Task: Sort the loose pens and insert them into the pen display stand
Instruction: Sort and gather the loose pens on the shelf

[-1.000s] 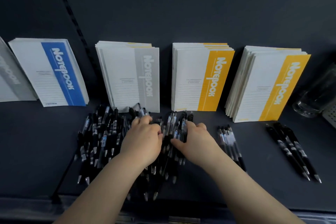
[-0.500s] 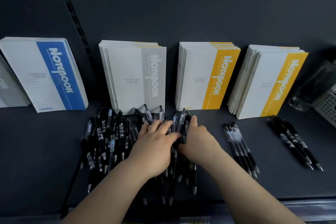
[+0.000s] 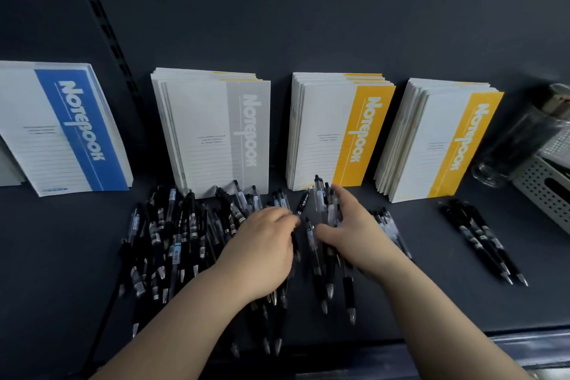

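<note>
We note a loose pile of pens [image 3: 172,241] on the dark shelf [image 3: 61,256]: black and clear barrels crossing, tips mostly toward us. A bunch of clear pens [image 3: 322,207] sits gathered in the right hand [image 3: 354,237], roughly parallel. Farther right, a small row of black pens [image 3: 481,241] lies side by side, well apart.

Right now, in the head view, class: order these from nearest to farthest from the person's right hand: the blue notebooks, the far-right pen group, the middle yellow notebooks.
1. Middle yellow notebooks, just behind the right hand.
2. Far-right pen group, off to its right.
3. Blue notebooks, far left.
</note>
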